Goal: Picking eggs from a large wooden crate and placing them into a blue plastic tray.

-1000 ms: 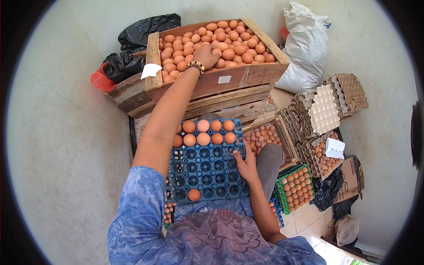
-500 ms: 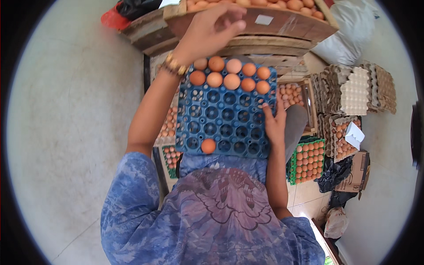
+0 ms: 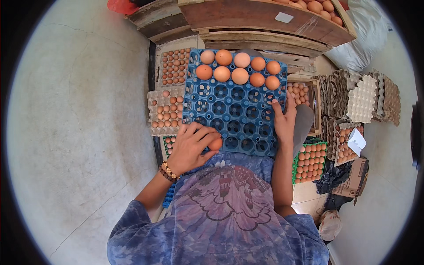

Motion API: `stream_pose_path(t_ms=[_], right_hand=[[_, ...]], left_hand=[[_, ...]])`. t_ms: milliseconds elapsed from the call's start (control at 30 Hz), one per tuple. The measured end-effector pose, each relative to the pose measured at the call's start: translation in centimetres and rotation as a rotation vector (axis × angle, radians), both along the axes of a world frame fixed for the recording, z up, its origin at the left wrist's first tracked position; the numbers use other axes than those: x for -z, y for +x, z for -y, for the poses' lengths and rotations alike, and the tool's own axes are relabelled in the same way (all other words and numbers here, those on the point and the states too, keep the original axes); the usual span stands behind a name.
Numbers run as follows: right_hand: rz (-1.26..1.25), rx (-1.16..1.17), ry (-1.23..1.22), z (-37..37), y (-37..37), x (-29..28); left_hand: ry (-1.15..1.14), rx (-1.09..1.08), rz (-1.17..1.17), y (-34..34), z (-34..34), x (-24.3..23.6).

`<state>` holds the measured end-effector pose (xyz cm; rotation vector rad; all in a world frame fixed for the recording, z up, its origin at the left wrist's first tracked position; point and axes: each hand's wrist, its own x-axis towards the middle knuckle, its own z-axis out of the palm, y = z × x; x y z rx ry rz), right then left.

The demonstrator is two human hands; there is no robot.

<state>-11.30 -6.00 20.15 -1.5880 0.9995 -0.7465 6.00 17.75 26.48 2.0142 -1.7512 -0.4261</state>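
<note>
A blue plastic egg tray (image 3: pixel 227 121) lies over my lap, its two far rows filled with brown eggs (image 3: pixel 240 76) and most of its other cups empty. My left hand (image 3: pixel 191 145), with a beaded bracelet at the wrist, curls its fingers round a single brown egg (image 3: pixel 215 144) at the tray's near left edge. The fingers partly cover that egg and hide the cups beside it. On the right side, my right hand (image 3: pixel 285 120) grips the tray's edge, thumb on top and the other fingers along the outside.
Beyond the tray stands a wooden crate (image 3: pixel 256 20) of eggs. Cardboard trays (image 3: pixel 154 119) with eggs lie at the left. To the right are stacked empty cardboard trays (image 3: pixel 361 98), a green egg tray (image 3: pixel 326 152), a cardboard box (image 3: pixel 353 179) and a white sack (image 3: pixel 355 39).
My left hand has come down from near the far crate to the egg in the tray's near row and closed round it. My right hand keeps its hold on the tray.
</note>
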Motion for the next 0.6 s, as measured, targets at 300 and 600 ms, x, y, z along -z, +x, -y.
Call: stream_pose_path(t_ms=[300,600], right_hand=[[-0.048,0.03,0.013,0.1,-0.8,0.8],[-0.039,0.02,0.014,-0.1,-0.6,0.5]], left_hand=[[-0.179,-0.194,-1.235,2.2,2.2,-1.9],[-0.326,-0.229,-1.661,2.1,2.7,-2.1]])
